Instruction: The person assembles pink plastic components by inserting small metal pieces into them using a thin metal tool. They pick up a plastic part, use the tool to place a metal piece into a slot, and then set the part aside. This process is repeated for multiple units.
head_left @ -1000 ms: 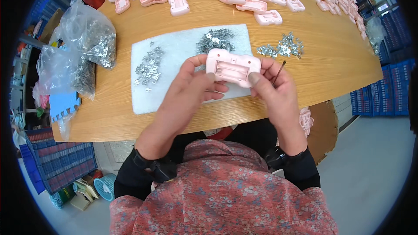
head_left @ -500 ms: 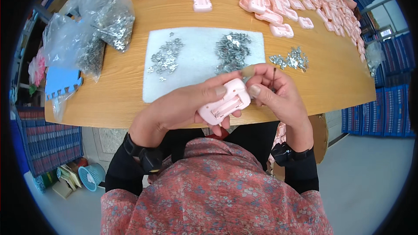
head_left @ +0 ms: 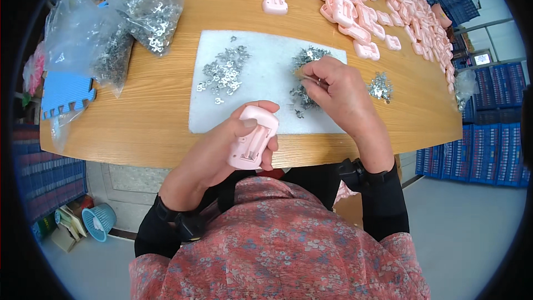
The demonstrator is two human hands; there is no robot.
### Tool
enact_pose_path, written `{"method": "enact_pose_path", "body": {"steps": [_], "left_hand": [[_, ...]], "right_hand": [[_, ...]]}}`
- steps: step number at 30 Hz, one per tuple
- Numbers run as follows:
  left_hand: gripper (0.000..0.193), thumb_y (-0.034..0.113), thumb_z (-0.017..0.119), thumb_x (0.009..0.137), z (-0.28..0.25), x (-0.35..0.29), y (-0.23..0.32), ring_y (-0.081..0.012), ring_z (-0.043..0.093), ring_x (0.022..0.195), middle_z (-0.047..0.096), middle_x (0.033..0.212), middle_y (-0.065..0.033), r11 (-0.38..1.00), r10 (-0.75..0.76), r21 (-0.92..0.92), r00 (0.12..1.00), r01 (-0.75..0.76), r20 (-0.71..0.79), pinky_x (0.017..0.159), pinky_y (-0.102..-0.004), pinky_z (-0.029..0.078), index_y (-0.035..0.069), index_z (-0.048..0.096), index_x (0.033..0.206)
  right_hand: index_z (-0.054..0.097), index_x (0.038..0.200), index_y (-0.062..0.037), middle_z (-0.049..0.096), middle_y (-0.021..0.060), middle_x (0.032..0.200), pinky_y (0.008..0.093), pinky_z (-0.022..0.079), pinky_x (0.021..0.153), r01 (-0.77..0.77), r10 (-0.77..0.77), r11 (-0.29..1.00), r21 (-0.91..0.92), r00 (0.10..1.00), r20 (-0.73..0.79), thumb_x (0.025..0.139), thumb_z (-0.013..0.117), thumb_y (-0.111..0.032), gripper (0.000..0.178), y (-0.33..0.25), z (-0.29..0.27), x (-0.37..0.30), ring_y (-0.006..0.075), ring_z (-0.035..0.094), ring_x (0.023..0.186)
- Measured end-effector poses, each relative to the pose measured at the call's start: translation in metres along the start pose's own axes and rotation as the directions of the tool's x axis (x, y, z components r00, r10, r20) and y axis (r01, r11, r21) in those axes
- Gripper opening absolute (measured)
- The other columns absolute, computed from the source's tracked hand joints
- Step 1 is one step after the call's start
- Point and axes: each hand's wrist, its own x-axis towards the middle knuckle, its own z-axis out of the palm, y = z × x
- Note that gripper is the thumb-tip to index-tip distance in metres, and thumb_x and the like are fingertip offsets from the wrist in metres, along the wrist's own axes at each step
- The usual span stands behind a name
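My left hand (head_left: 208,158) is closed round a pink plastic battery case (head_left: 260,140), the thumb on top and the fingers underneath. Its long battery slot faces up, with a bit of metal at the near end. Over the right part of a white foam mat (head_left: 266,66), my right hand (head_left: 341,91) is bent with fingertips at a dense pile of small metal battery contacts (head_left: 302,99). A thin dark rod (head_left: 317,82) lies in its fingers; whether they also pinch a contact is hidden. A looser pile of contacts (head_left: 226,72) covers the mat's left part.
More contacts (head_left: 381,88) lie on the wooden table (head_left: 150,125) right of the mat. A heap of pink cases (head_left: 355,14) spreads along the far and right side. Clear bags of metal parts (head_left: 147,11) and a blue foam piece (head_left: 68,93) are at the left.
My right hand has left the pink case and gone forward to the dense contact pile. The left hand has drawn the case left and turned it more upright.
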Motion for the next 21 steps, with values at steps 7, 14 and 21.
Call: {"method": "enact_pose_path", "body": {"steps": [7,14,21], "left_hand": [[0.048,0.027,0.044,0.098,-0.003,0.002,0.0,-0.0201,0.064,0.079,0.062,0.094,-0.0112,0.993,0.025,-0.11,0.998,-0.031,-0.05,0.074,-0.0381,0.057,0.004,0.04,0.14],[0.05,0.029,0.047,0.098,0.0,0.003,0.004,-0.02,0.064,0.079,0.063,0.094,-0.0117,0.994,0.064,-0.086,0.992,-0.073,-0.105,0.072,-0.0378,0.057,0.003,0.04,0.14],[0.05,0.021,0.057,0.095,0.013,0.008,0.011,-0.0183,0.064,0.081,0.063,0.096,-0.0112,0.989,0.138,-0.025,0.966,-0.147,-0.217,0.075,-0.0349,0.056,0.005,0.041,0.14]], "right_hand": [[0.068,0.094,-0.001,0.061,0.0115,0.078,0.0326,0.049,0.063,0.078,-0.065,0.989,-0.125,0.992,0.109,0.081,0.073,-0.007,0.015,0.0,0.015,0.003,0.0242,0.061,0.067],[0.068,0.091,0.001,0.063,0.0106,0.077,0.0312,0.048,0.062,-0.084,0.082,0.995,0.062,0.996,0.031,0.084,0.074,-0.013,0.017,0.001,0.019,0.014,0.0182,0.058,0.064],[0.063,0.081,-0.0019,0.056,-0.0047,0.071,0.0228,0.038,0.056,-0.322,0.286,0.836,0.445,0.947,0.148,0.087,0.075,-0.015,0.018,-0.008,0.014,0.015,0.0041,0.046,0.064]]}}
